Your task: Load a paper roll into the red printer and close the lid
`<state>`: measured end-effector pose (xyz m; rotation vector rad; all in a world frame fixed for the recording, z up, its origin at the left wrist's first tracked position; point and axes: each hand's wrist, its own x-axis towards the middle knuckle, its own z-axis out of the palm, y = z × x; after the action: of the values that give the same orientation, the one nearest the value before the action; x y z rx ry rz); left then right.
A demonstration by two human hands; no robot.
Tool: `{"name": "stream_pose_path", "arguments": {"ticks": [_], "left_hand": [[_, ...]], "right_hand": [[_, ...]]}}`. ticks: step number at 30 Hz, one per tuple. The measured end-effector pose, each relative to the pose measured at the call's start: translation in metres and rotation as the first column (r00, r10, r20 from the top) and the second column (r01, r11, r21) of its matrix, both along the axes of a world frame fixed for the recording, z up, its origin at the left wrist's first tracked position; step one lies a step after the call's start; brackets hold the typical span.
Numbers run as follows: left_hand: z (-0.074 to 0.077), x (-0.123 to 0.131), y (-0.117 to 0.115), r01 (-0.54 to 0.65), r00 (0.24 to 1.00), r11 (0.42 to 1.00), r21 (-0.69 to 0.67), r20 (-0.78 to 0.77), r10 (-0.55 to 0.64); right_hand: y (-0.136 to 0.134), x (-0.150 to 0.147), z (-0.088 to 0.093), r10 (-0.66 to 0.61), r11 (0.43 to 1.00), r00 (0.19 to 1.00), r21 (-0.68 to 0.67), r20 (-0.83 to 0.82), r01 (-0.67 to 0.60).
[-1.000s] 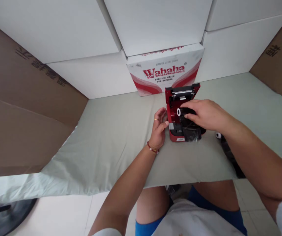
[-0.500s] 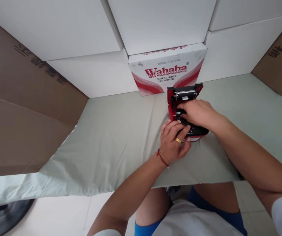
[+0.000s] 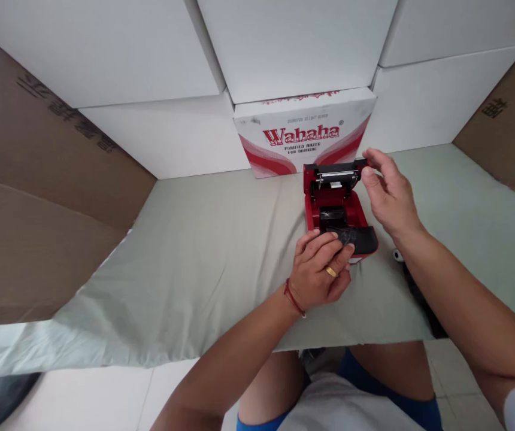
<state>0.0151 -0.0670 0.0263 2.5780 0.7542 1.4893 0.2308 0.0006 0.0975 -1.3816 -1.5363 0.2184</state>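
Observation:
A red and black label printer (image 3: 360, 214) sits on the cloth with its lid (image 3: 310, 179) raised. The lid's underside carries a dark roller. Inside the red bay lies a shiny black roll (image 3: 332, 214), and a wrinkled black film (image 3: 345, 235) stretches from it over the front of the body. My left hand (image 3: 323, 266) is closed on the printer's front left, its fingertips pressing the film down. Up at the lid's right corner is my right hand (image 3: 387, 191), thumb and fingers on either side of that corner.
Behind the printer stands a Wahaha water carton (image 3: 305, 134) against stacked white boxes (image 3: 167, 131). Brown cardboard boxes flank the green tablecloth (image 3: 203, 251) at left and right. A small white roll end (image 3: 397, 255) and a dark object lie beside my right forearm.
My right hand has come out of the printer's bay and moved up and right to the lid's corner. The black roll and film are now uncovered. My left hand has stayed on the front.

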Motion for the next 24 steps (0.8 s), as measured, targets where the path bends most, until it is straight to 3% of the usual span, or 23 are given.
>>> {"name": "stream_pose_path", "arguments": {"ticks": [3,10,16,20,24], "left_hand": [[0.006,0.002,-0.001,-0.047,0.999,0.993,0.108,0.018,0.045],[0.009,0.003,-0.006,0.010,0.999,0.991,0.135,-0.050,-0.003],[0.013,0.003,-0.007,-0.020,0.997,0.987,0.157,-0.072,0.032],[0.018,0.001,-0.006,0.000,0.998,0.986,0.169,-0.066,0.012],[0.020,0.001,-0.004,0.019,0.999,0.990,0.143,-0.042,-0.013]], "right_hand": [[0.003,-0.003,-0.006,0.052,0.998,0.998,0.019,-0.046,-0.052],[-0.028,0.004,0.000,0.124,0.992,0.991,0.027,-0.055,-0.122],[-0.050,0.012,-0.021,0.262,0.958,0.964,0.110,0.053,-0.267],[-0.051,0.012,-0.035,0.215,0.950,0.964,0.196,0.154,-0.243],[-0.051,0.012,-0.035,0.220,0.946,0.954,0.194,0.205,-0.260]]}}
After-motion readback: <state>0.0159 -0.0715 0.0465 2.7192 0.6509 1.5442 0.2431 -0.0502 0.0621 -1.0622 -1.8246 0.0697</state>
